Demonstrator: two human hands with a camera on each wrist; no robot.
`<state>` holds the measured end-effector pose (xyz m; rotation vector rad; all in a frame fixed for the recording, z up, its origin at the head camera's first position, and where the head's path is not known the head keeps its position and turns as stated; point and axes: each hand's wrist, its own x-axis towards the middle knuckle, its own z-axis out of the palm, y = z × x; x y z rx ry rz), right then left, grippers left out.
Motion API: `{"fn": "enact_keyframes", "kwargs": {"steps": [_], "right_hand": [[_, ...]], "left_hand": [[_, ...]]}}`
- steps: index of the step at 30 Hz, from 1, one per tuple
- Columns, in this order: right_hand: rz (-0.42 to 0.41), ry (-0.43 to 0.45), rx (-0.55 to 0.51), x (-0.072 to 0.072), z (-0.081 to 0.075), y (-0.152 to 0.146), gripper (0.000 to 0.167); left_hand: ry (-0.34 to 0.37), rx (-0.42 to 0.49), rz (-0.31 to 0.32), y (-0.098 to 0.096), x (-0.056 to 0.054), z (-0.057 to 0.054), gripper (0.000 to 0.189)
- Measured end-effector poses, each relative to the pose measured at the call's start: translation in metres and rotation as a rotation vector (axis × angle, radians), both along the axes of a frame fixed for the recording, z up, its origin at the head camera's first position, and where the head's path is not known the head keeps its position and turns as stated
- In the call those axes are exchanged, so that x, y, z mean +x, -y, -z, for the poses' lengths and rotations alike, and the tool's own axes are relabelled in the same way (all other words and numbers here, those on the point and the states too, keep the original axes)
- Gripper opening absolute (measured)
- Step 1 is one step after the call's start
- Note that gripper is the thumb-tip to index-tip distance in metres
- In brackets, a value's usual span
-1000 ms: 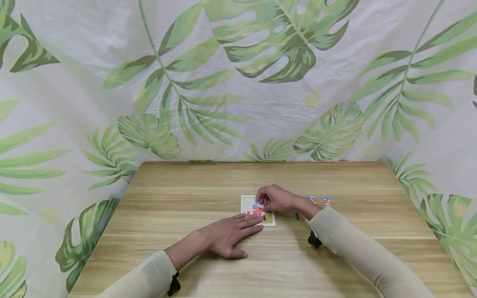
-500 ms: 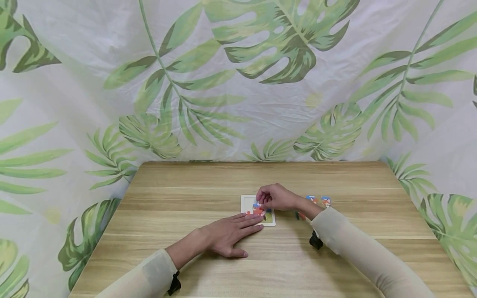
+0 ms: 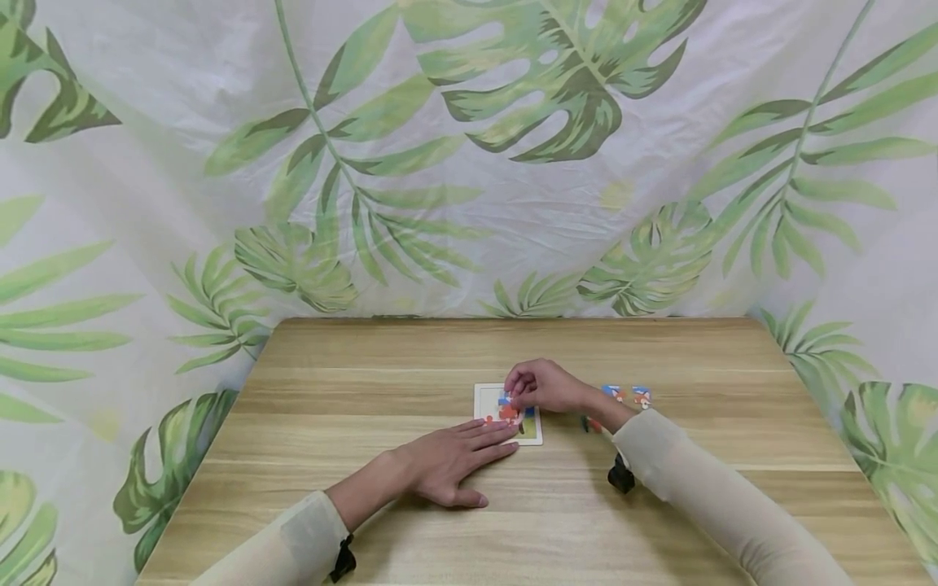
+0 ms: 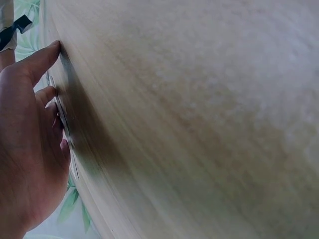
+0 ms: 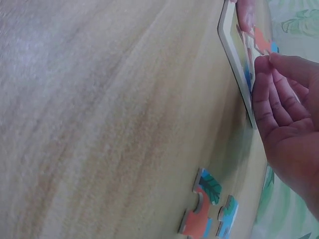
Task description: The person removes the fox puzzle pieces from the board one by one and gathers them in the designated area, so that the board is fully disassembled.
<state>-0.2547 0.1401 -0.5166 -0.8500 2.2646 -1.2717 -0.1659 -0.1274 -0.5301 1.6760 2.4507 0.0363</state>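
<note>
A small jigsaw board [image 3: 479, 395] with a pale rim lies on the table. My left hand [image 3: 450, 464] rests flat, its straight fingers over the board's lower left part and its thumb out on the wood. Above the board, my right hand [image 3: 548, 387] pinches an orange-and-blue puzzle piece [image 3: 507, 407] between thumb and forefinger. In the right wrist view that puzzle piece [image 5: 261, 41] stands tilted over the board [image 5: 229, 35], partly behind the fingertips. Whether its lower edge touches the board cannot be told. A yellow-green and blue part of the picture shows at the board's right.
Several loose puzzle pieces [image 3: 641, 396] lie right of the board, some partly hidden by my right forearm. An orange one with a green leaf [image 5: 198, 214] shows in the right wrist view. A leaf-patterned cloth [image 3: 469, 163] hangs behind the wooden table [image 3: 352, 350].
My right hand has shifted very slightly, and the pinched puzzle piece has turned a little over the board. My left hand has stayed in place.
</note>
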Motion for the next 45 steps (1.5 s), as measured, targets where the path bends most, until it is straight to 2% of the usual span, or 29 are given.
{"fn": "enact_keyframes", "kwargs": {"steps": [11,23,32,45], "right_hand": [[0.087,0.045,-0.039,-0.002,-0.003,-0.008,0.015],[0.090,0.028,-0.050,-0.003,-0.008,-0.023,0.014],[0.086,0.032,-0.052,0.002,-0.018,-0.040,0.016],[0.106,0.084,-0.036,0.008,-0.022,-0.070,0.015]], "left_hand": [[0.011,-0.009,-0.014,-0.001,0.000,0.000,0.087],[0.031,-0.017,-0.030,-0.004,0.000,-0.002,0.086],[0.028,-0.003,-0.023,-0.003,0.000,-0.004,0.086],[0.039,0.009,-0.025,-0.003,-0.003,-0.004,0.085]]}}
